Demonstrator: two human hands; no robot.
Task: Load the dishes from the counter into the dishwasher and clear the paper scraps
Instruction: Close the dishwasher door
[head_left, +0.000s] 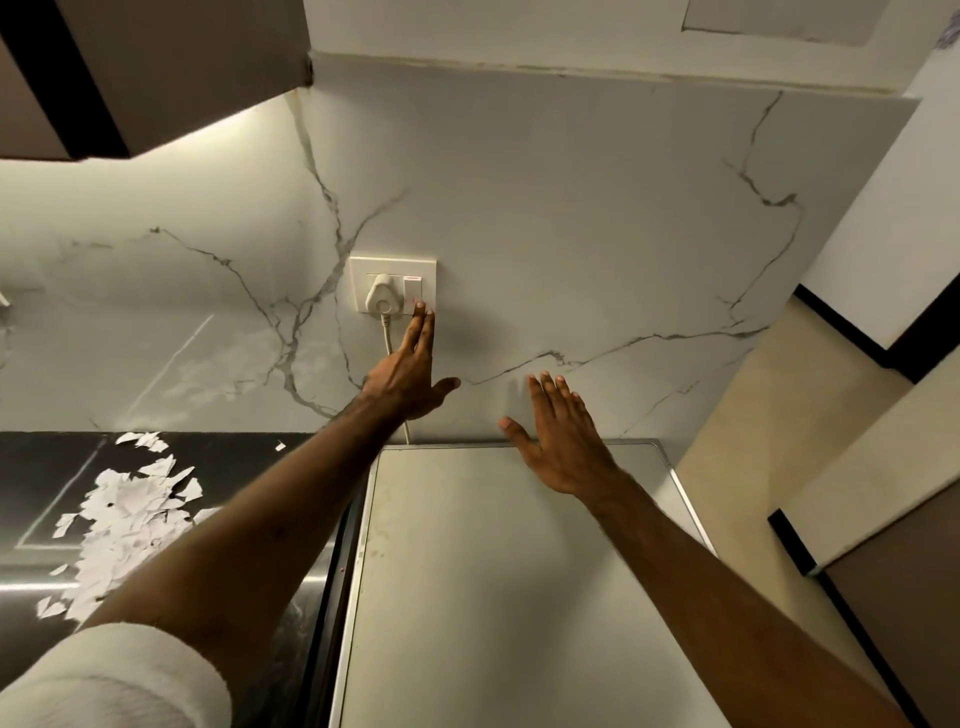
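left hand: my fingers straight, together, tips on wall switch | right hand: fingers straight, over white appliance top | paper scraps: counter, beside appliance's left edge

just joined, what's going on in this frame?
A person stretches the left hand up the marble wall, straight fingertips at the switch beside the white plug. The right hand is open, fingers spread, over the white appliance top; contact is unclear. Torn paper scraps lie on the dark counter to the left, not yet cleared. No dishes in view.
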